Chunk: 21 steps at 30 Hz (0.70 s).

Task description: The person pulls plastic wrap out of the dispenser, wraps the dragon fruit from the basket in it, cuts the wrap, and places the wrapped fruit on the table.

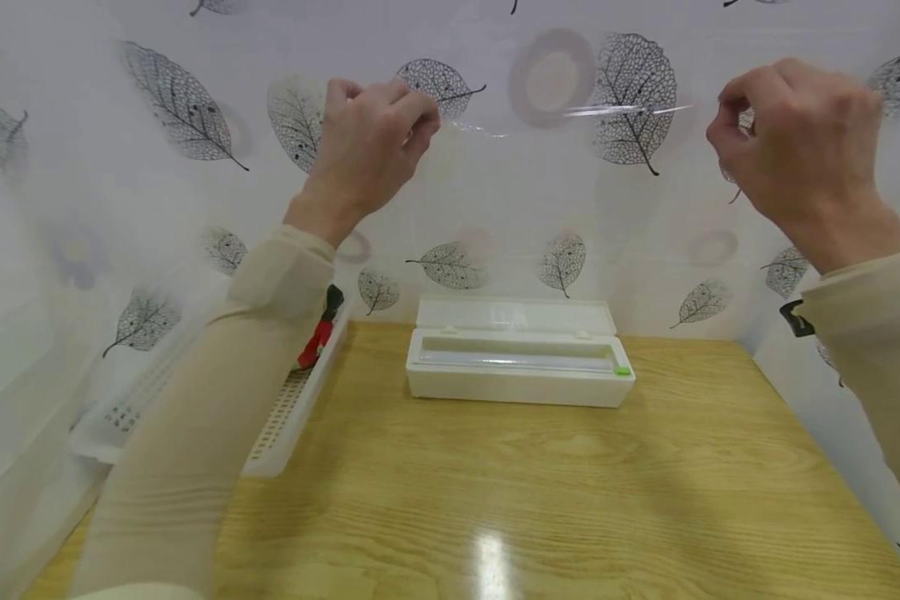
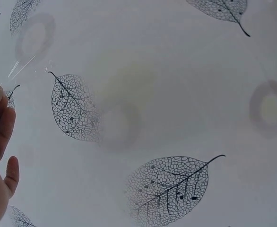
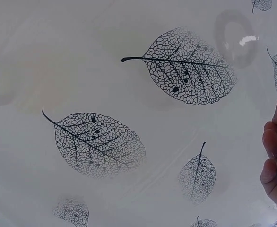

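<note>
Fingers of the left hand [image 1: 371,137] and right hand [image 1: 798,137] are pinched on a sheet of cling film [image 1: 570,167], already pulled well above the open dispenser box [image 1: 517,367]; cutting appears left.

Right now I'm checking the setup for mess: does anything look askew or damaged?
Nothing stands out. The white dispenser box sits square on the table, lid open. Left hand and right hand pinch a clear film sheet stretched between them.
</note>
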Each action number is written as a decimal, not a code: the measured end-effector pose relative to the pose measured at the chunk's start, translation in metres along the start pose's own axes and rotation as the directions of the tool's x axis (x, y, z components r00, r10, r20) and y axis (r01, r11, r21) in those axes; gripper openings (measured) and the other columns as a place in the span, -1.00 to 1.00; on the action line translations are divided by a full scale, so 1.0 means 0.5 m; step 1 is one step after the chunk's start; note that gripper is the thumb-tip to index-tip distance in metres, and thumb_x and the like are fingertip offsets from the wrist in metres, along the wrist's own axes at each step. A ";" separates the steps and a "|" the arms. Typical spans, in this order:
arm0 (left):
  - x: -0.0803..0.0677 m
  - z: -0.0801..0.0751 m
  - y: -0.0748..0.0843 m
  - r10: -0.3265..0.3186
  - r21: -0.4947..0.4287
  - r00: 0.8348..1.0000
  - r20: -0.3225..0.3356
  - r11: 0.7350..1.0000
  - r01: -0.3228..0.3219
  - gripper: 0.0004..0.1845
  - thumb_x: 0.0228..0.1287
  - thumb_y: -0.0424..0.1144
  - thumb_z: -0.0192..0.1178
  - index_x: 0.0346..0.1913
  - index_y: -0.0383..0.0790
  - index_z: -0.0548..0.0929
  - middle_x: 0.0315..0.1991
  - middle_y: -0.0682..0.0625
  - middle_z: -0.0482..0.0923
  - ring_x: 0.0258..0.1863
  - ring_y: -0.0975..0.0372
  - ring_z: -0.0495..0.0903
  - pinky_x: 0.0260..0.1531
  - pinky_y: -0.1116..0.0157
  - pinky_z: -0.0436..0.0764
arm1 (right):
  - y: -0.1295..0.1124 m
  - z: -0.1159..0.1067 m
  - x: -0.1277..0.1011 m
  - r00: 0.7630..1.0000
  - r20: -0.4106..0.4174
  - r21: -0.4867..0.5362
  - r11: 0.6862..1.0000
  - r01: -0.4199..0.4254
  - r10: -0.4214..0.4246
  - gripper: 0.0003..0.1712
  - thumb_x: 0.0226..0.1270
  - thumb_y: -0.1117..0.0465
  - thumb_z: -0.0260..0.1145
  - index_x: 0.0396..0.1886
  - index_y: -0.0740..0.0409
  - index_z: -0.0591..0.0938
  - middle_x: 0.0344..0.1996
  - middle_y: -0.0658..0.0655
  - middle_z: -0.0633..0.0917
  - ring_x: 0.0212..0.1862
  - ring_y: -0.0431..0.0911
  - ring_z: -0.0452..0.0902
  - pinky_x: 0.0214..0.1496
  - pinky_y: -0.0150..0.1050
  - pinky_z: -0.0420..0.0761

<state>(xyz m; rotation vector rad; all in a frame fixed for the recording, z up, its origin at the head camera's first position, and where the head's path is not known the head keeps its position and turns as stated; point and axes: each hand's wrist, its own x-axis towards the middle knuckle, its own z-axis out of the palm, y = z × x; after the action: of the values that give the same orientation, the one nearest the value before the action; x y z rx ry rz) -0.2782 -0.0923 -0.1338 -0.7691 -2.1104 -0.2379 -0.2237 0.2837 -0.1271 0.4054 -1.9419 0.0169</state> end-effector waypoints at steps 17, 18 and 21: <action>-0.062 0.010 0.006 0.149 -0.009 0.983 -0.108 0.989 -0.151 -0.79 0.52 -0.22 0.16 -0.15 -0.24 0.75 -0.26 -0.11 0.75 -0.25 0.04 0.69 0.00 -0.05 0.46 | -0.014 -0.007 -0.065 0.983 -0.101 0.022 0.988 0.155 -0.152 -0.69 0.42 0.31 0.10 -0.32 0.40 0.73 -0.46 0.37 0.74 -0.55 0.29 0.49 -0.59 0.00 0.18; -0.074 0.013 0.009 0.183 0.005 0.976 -0.115 0.983 -0.183 -0.81 0.51 -0.22 0.18 -0.16 -0.24 0.76 -0.27 -0.12 0.76 -0.26 0.03 0.70 -0.01 -0.06 0.47 | -0.018 -0.006 -0.074 0.981 -0.114 0.031 0.986 0.162 -0.158 -0.71 0.40 0.33 0.12 -0.34 0.40 0.73 -0.47 0.37 0.74 -0.56 0.28 0.49 -0.58 0.02 0.21; -0.114 0.019 0.022 0.279 0.020 0.955 -0.105 0.960 -0.278 -0.84 0.48 -0.25 0.21 -0.18 -0.23 0.76 -0.31 -0.11 0.75 -0.29 0.04 0.71 -0.04 -0.06 0.50 | -0.030 -0.003 -0.101 0.973 -0.142 0.057 0.980 0.190 -0.180 -0.75 0.36 0.38 0.15 -0.38 0.40 0.72 -0.52 0.36 0.72 -0.58 0.27 0.51 -0.52 0.10 0.30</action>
<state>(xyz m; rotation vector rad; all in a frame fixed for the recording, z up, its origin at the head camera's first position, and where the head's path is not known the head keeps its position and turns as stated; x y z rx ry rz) -0.2528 -0.1047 -0.1852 -1.0170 -1.8751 -0.1177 -0.2006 0.2836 -0.1744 0.6157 -1.7666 -0.0079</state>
